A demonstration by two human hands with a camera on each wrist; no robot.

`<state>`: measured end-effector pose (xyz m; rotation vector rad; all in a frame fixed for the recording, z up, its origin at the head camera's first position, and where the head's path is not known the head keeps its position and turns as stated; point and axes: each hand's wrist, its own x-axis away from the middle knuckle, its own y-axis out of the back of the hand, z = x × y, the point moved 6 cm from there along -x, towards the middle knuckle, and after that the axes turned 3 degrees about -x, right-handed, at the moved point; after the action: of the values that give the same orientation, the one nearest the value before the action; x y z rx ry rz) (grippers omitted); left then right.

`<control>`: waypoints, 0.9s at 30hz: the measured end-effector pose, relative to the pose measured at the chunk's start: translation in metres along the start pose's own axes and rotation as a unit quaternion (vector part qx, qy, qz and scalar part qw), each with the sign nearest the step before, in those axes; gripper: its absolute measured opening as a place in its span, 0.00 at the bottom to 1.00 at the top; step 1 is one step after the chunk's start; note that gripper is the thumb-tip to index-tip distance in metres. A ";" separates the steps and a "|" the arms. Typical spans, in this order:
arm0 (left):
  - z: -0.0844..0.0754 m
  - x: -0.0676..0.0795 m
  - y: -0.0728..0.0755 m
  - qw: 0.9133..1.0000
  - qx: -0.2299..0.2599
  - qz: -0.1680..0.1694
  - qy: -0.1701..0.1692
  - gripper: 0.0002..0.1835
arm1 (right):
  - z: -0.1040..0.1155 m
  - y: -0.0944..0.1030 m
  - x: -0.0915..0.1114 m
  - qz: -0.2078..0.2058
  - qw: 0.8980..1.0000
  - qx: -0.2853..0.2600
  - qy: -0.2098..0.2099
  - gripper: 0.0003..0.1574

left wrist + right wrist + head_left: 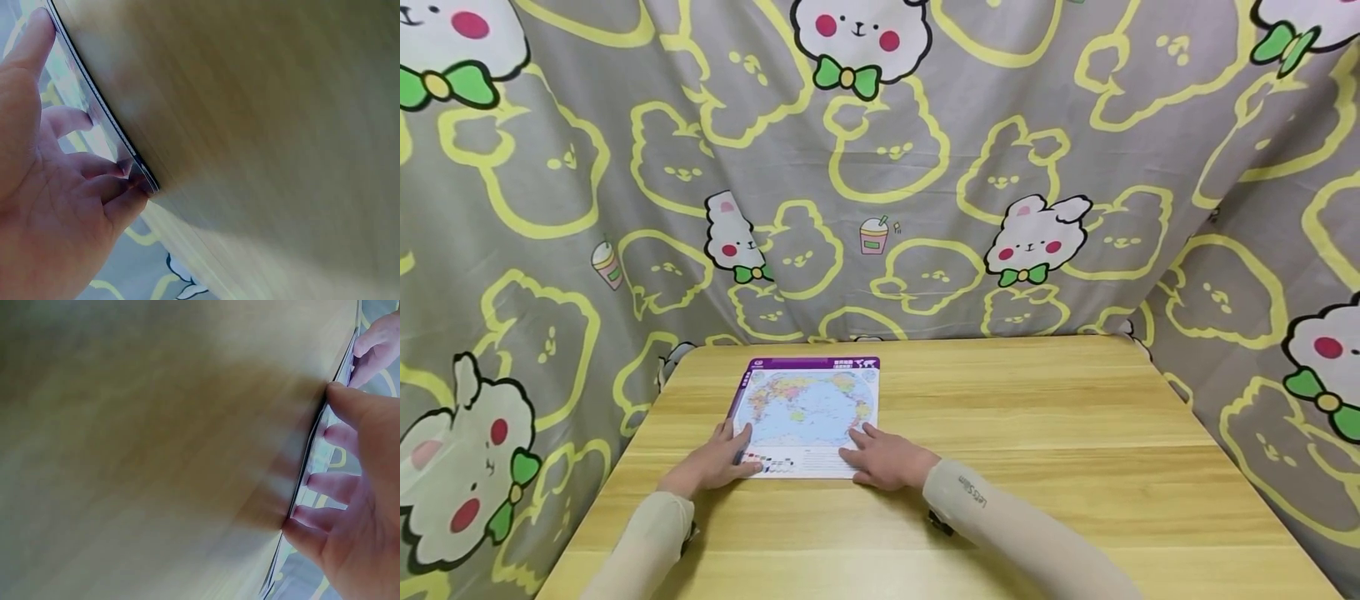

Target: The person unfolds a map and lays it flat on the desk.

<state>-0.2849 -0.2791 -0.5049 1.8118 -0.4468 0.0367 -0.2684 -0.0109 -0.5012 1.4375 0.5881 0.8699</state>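
Observation:
A flat world map board with a purple top border lies on the wooden table, left of the middle. At its front left corner, my left hand rests with fingers along the left side and thumb on the front part. My right hand lies over the front right corner, fingers spread and touching the map's surface. In the left wrist view the board's dark thin edge runs beside the left fingers. The right wrist view has the right fingertips on the board, with its edge low against the table.
The wooden table extends to the right of the board and in front of it. A grey curtain printed with rabbits and yellow outlines hangs behind the table and along both sides.

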 end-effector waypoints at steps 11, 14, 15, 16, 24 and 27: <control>-0.012 -0.002 -0.003 1.000 -0.013 -0.003 -0.013 0.49 | -0.006 -0.002 0.009 0.010 1.000 0.002 -0.017 0.31; -0.017 -0.003 -0.003 1.000 -0.011 -0.003 -0.014 0.49 | -0.009 0.000 0.013 0.011 1.000 0.003 -0.019 0.32; -0.018 -0.004 -0.003 1.000 -0.011 -0.004 -0.015 0.49 | -0.010 0.000 0.014 0.012 1.000 0.003 -0.020 0.32; -0.020 -0.004 -0.003 1.000 -0.013 -0.006 -0.016 0.49 | -0.011 0.000 0.015 0.012 1.000 0.003 -0.020 0.32; -0.029 -0.007 -0.006 1.000 -0.010 0.005 -0.017 0.49 | -0.020 -0.005 0.024 0.010 1.000 -0.006 -0.014 0.32; -0.032 -0.008 -0.007 1.000 -0.014 0.005 -0.022 0.48 | -0.023 -0.006 0.027 0.011 1.000 -0.014 -0.016 0.32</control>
<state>-0.2832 -0.2453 -0.5040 1.7859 -0.4839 -0.0025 -0.2698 0.0247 -0.5044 1.4320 0.5358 0.8678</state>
